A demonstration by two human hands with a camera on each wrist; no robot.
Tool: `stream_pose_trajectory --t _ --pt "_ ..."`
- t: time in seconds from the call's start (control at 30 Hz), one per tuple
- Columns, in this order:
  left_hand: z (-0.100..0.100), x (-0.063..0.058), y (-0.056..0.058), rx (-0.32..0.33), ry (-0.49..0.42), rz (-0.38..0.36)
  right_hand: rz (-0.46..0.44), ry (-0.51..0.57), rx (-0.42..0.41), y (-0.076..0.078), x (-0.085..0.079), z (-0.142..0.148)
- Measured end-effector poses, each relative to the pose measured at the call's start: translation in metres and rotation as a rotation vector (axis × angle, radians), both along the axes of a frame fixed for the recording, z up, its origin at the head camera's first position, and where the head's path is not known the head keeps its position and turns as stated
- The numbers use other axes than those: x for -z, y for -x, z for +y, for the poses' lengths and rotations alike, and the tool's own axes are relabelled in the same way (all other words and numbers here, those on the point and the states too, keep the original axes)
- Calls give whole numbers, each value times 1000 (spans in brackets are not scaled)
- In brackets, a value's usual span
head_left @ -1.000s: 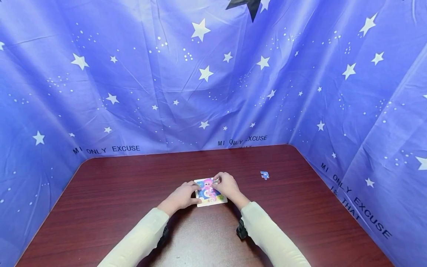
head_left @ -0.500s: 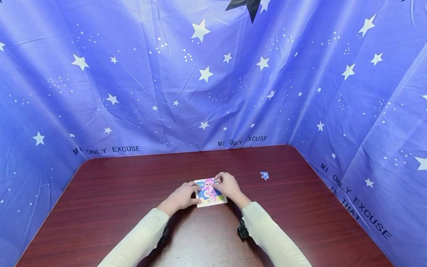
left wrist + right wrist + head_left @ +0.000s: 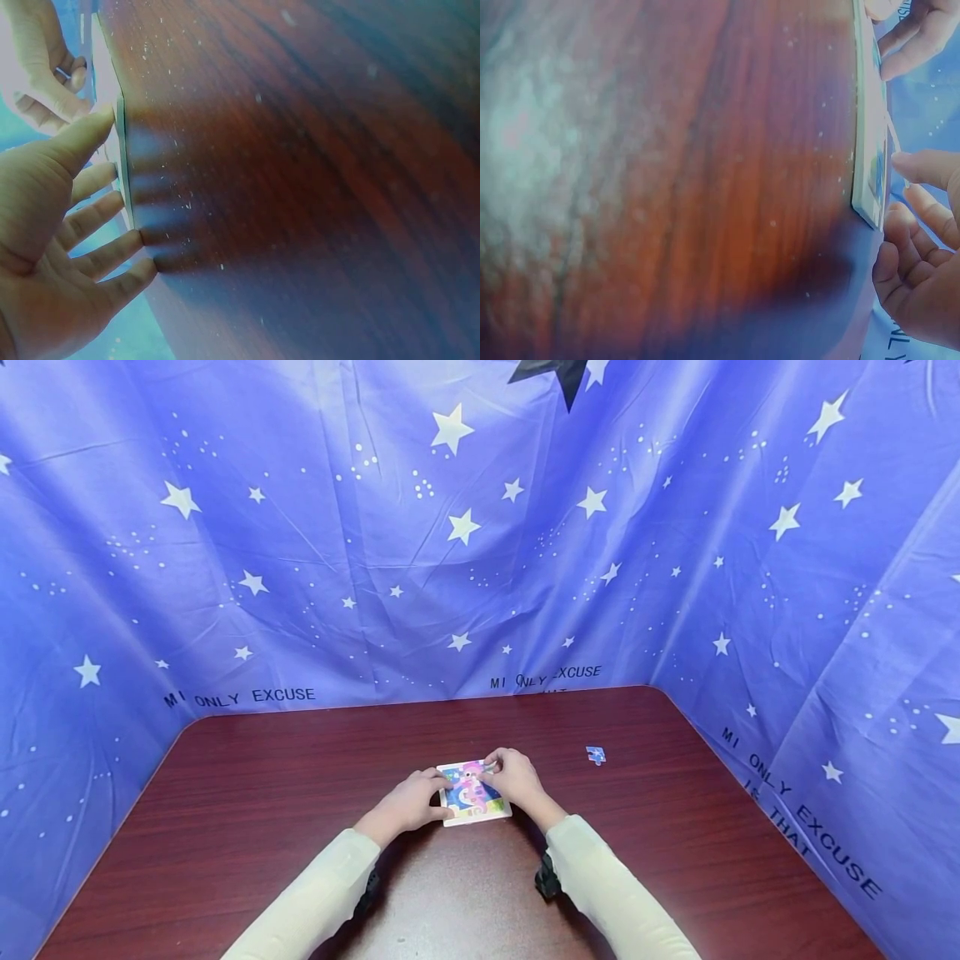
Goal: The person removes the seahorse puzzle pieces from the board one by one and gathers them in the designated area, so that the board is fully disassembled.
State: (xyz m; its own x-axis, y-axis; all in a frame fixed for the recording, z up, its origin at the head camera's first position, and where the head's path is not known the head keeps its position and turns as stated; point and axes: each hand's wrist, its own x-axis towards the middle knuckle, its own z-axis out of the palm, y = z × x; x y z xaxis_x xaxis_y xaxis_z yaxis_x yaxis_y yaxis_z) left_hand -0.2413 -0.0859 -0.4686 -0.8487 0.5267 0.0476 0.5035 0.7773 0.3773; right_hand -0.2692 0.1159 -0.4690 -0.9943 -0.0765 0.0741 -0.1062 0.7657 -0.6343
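A small square jigsaw puzzle (image 3: 468, 792) with a pink seahorse picture and a pale frame lies flat on the table. My left hand (image 3: 411, 802) rests at its left side, thumb at the near corner and fingers spread fairly straight over the edge. In the left wrist view, the left hand's fingertips (image 3: 139, 238) reach the board's edge and the tabletop. Over the puzzle's upper right, my right hand (image 3: 516, 777) pinches a puzzle piece (image 3: 895, 135) between thumb and index finger. The piece is tilted and seen edge-on in the right wrist view; the hand mostly hides it from the head.
One loose blue puzzle piece (image 3: 596, 755) lies on the dark red-brown table (image 3: 300, 768), to the right of the puzzle and farther back. A blue curtain (image 3: 360, 543) with white stars hangs behind the table and along its sides.
The right hand has shifted very slightly to the right at the puzzle's upper right, still pinching the piece. The left hand stays in place.
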Motion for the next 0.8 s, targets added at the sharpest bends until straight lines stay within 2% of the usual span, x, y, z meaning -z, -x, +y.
stream_pose_trajectory --t 0.43,0.8 --pt "0 0 0 -3 0 7 28 31 -13 3 4 8" --pt "0 0 -2 12 0 30 47 18 15 6 5 17"
